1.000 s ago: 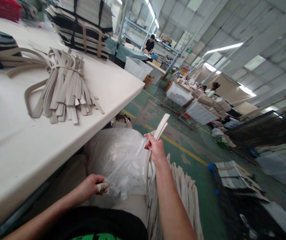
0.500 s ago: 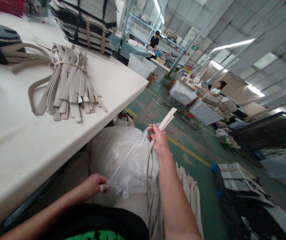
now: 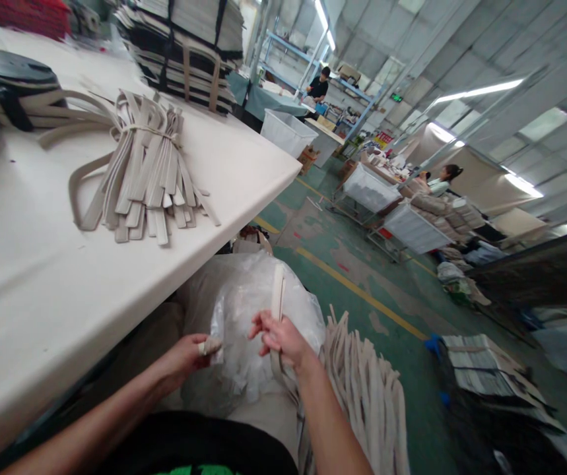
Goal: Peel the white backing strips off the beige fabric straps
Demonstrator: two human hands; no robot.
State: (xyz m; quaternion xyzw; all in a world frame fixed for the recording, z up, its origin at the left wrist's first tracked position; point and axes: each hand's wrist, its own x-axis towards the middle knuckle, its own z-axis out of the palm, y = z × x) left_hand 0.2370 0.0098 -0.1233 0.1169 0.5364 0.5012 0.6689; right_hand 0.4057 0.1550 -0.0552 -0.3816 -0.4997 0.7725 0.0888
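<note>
My right hand (image 3: 280, 336) holds beige fabric straps (image 3: 278, 290), whose ends stand up above it while the rest hangs below. Its fingertips are spread, and the straps rest at the base of the fingers. To its left, my left hand (image 3: 194, 351) is closed, with a beige wrap on one finger, pinching what looks like the edge of a clear plastic bag (image 3: 258, 284). This bag bulges in front of my lap, beneath both hands. Many long beige straps (image 3: 362, 376) hang in a row right of my right forearm.
On the white table (image 3: 30, 264) at left lies a tied bundle of straps (image 3: 147, 165). Behind it stands a strapped stack of fabric pieces (image 3: 184, 53). White bins (image 3: 288, 132) and two people are farther back. Bundled pieces (image 3: 486, 369) sit on the floor at right.
My right hand has come left and down with the straps, away from the plastic it was lifting, and its fingers have spread. My left hand has risen slightly toward the bag.
</note>
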